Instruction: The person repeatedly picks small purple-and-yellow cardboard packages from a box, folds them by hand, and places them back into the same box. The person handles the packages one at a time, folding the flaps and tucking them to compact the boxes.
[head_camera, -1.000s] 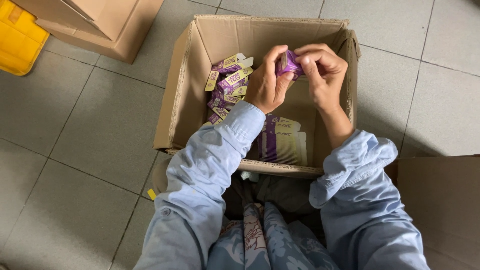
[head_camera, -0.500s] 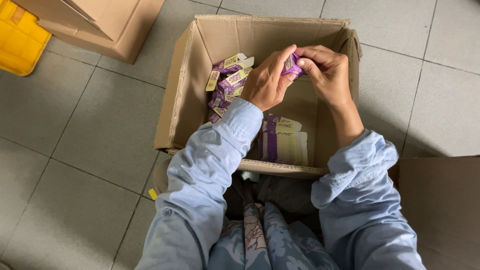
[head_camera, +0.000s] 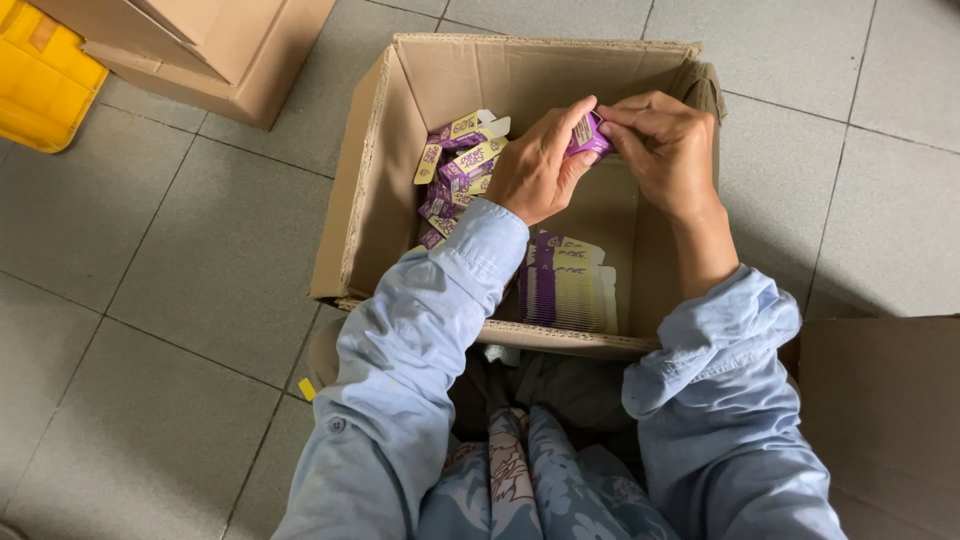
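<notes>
Where both hands' fingertips (head_camera: 598, 128) meet sits the purple carton (head_camera: 585, 133)

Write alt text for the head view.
Both hands, left hand and right hand, hold a small purple packet over an open cardboard box on a tiled floor. Inside lie loose packets and a stack of flat cards.

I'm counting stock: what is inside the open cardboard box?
Inside the cardboard box: a heap of small purple-and-cream cartons at left, a stack of flat ones near the front. Both hands hold one small purple carton. The arms hide part of the floor.
</notes>
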